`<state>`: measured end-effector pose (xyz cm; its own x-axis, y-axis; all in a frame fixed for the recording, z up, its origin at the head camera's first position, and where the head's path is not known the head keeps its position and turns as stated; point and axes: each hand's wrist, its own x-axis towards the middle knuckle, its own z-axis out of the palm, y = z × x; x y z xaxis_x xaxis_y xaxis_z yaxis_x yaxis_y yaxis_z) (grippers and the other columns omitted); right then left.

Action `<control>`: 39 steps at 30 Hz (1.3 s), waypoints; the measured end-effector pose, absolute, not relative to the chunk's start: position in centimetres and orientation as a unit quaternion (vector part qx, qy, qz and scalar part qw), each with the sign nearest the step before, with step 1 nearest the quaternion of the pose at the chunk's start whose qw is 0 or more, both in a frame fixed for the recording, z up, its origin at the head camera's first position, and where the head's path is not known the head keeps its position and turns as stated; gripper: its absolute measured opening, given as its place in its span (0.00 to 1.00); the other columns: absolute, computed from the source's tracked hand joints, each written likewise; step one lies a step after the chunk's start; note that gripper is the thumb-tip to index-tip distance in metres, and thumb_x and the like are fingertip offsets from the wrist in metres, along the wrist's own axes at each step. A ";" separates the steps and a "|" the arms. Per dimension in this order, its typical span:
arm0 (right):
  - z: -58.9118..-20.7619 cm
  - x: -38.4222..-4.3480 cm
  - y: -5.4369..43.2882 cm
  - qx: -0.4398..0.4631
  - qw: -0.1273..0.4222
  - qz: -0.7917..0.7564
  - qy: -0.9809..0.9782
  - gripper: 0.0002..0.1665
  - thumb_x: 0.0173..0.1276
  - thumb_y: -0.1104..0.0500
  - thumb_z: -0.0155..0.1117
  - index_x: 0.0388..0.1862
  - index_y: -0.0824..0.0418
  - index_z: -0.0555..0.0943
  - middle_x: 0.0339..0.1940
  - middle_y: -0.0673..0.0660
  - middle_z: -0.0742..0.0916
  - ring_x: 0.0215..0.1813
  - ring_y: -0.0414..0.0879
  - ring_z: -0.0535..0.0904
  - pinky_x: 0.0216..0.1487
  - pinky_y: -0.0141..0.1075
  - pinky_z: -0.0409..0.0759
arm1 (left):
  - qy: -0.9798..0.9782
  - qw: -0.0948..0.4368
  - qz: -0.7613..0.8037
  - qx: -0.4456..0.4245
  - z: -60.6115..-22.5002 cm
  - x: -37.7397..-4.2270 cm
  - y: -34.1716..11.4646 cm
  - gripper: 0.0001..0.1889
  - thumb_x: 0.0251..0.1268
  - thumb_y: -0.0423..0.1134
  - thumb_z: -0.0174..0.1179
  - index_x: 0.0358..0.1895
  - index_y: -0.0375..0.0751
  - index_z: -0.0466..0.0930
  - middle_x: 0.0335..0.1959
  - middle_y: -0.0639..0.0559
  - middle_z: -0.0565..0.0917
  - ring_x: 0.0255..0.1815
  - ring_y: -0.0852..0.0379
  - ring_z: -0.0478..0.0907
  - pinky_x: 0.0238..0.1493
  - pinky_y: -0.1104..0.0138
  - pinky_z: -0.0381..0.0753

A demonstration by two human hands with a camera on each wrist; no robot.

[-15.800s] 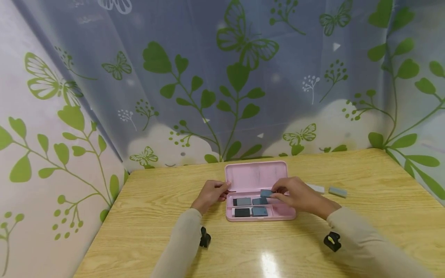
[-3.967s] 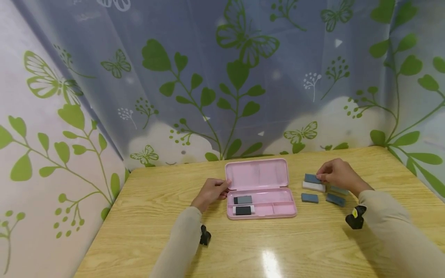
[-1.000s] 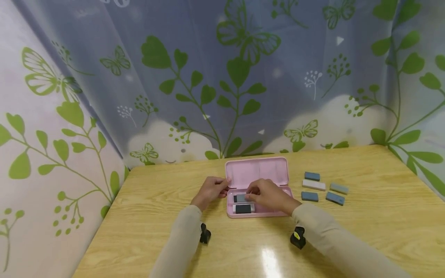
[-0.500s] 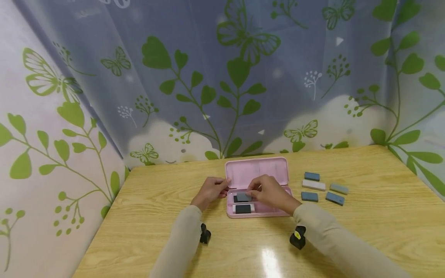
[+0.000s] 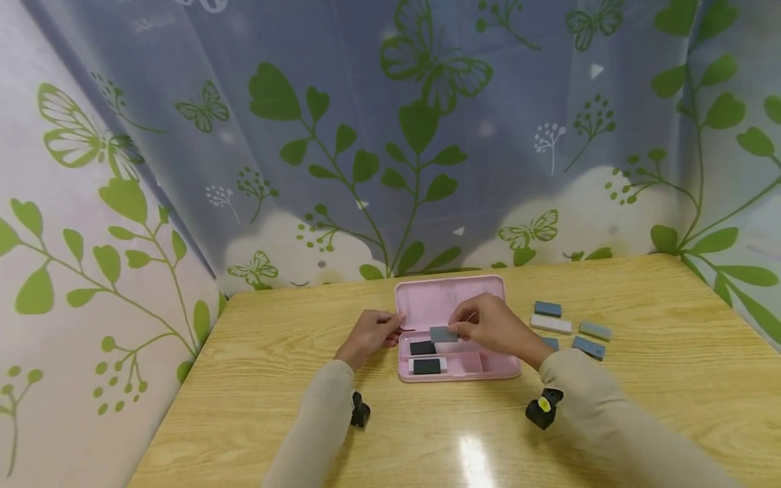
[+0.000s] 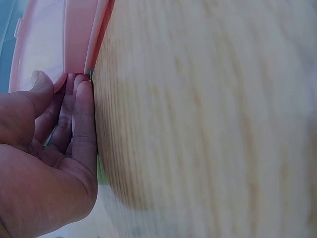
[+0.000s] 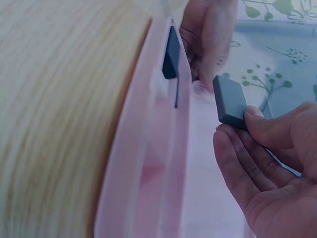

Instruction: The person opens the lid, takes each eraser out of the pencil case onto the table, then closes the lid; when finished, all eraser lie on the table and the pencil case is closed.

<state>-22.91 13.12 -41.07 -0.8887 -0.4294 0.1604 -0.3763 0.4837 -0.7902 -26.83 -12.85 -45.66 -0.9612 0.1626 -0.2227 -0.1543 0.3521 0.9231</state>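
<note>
A pink pencil case (image 5: 470, 375) stands with its lid raised on the wooden table. My right hand (image 5: 494, 327) pinches a grey eraser (image 5: 443, 334) between thumb and fingers, held above the case; the right wrist view shows this grey block (image 7: 230, 101) from its side. At the case's left end, my left hand (image 5: 371, 333) holds the lid's corner by the hinge, thumb on the lid and fingers behind it. In the rear compartment lies a black block (image 5: 422, 348). The front left compartment holds a white eraser in a black sleeve (image 5: 426, 367).
To the right of the case lie several erasers: a blue one (image 5: 548, 309) at the back, a white one (image 5: 551, 324), a grey-green one (image 5: 594, 330) and a blue one (image 5: 588, 348). Another blue one (image 5: 551, 343) is partly hidden by my right wrist. A patterned curtain (image 5: 342, 169) stands behind the table.
My right hand has lifted the grey eraser up and rightward from the rear compartment, uncovering the black block. Blue erasers went from case to table earlier. The left hand stays put.
</note>
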 end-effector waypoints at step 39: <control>-40.6 -21.3 25.3 -0.209 0.133 -0.399 0.883 0.06 0.70 0.64 0.69 0.31 0.63 0.87 0.30 0.52 0.87 0.32 0.48 0.84 0.34 0.38 0.84 | 0.812 0.131 0.569 0.001 -45.7 -26.7 -12.8 0.17 0.77 0.44 0.59 0.47 0.31 0.87 0.32 0.47 0.83 0.28 0.60 0.77 0.33 0.72 0.83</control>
